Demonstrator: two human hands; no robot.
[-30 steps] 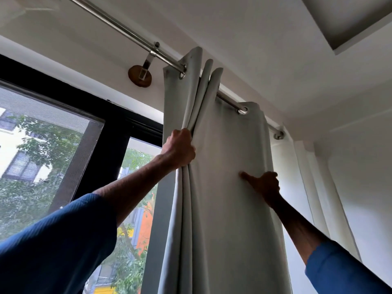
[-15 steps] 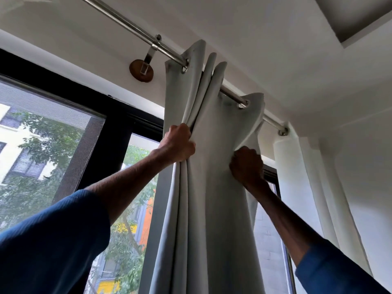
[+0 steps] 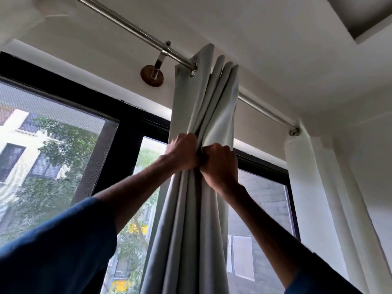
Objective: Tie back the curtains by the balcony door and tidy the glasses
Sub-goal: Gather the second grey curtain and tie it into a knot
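A pale grey curtain [image 3: 203, 98] hangs from a metal rod [image 3: 135, 30] by eyelets, bunched into narrow folds in the middle of the view. My left hand [image 3: 183, 152] grips the folds from the left, high up. Pressed right against it, my right hand [image 3: 220, 166] grips the curtain's right edge. Both arms reach upward in blue sleeves. No glasses are in view.
The rod's bracket [image 3: 152, 75] sits on the wall left of the curtain. A black-framed window [image 3: 125, 149] with trees and buildings outside lies behind. A white curtain or column [image 3: 307, 187] stands at the right by the rod's end [image 3: 293, 131].
My right hand swept the curtain's right part leftwards along the rod until it met my left hand. The curtain is now gathered into a tight bunch, and window shows at its right.
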